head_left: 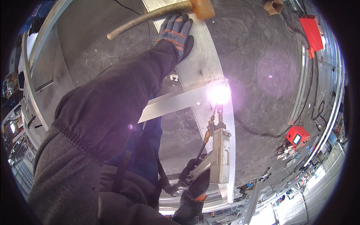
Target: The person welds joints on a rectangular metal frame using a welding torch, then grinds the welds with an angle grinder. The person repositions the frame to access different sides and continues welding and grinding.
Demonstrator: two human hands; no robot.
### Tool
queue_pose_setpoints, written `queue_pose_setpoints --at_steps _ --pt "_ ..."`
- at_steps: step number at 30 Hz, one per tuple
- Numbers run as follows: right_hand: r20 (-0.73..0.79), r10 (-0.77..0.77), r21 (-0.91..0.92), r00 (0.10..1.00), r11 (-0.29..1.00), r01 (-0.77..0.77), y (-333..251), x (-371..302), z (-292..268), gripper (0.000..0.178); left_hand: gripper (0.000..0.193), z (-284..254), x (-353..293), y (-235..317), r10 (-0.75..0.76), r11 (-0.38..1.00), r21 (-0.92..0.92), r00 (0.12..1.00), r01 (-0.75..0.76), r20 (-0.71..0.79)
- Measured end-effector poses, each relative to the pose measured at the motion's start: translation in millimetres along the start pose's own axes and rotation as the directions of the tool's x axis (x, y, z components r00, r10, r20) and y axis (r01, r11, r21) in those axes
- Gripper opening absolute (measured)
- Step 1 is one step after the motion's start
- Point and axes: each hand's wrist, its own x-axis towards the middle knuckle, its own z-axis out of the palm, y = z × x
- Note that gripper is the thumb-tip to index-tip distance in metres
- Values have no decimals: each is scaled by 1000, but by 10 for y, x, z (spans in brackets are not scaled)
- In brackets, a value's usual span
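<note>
My left hand [175, 34], in a grey glove with orange marks, lies flat with its fingers stretched out on a wide metal bar [204, 62]. Just beyond its fingertips rests a mallet [153, 15] with a wooden handle and an orange-brown head. A second metal bar [172, 102] meets the wide one at an angle. At that joint a white-violet glare [219, 94] hides the tip of a welding gun [220, 153]. Low in the picture, my gloved right hand [197, 183] is closed round the gun's handle; the gun's body and sleeve hide some of its fingers.
A red box [312, 33] and a red device with a screen [298, 135] stand on the right, with dark cables [317, 86] about them. A small brown box [273, 6] sits at the top right. Metal rails [28, 71] curve along the left.
</note>
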Motion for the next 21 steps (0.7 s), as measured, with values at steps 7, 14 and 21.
queue_pose_setpoints --at_steps 7,14,21 --pt "-9 76 61 997 995 -75 204 -145 -91 57 58 24 -6 -22 3 999 42 999 -6 52" --pt "56 95 185 994 977 -104 527 -490 -206 57 58 5 -3 18 -31 999 30 996 29 84" --pt "82 -129 57 988 991 125 192 -165 62 66 57 -36 5 31 -35 999 11 995 34 93"
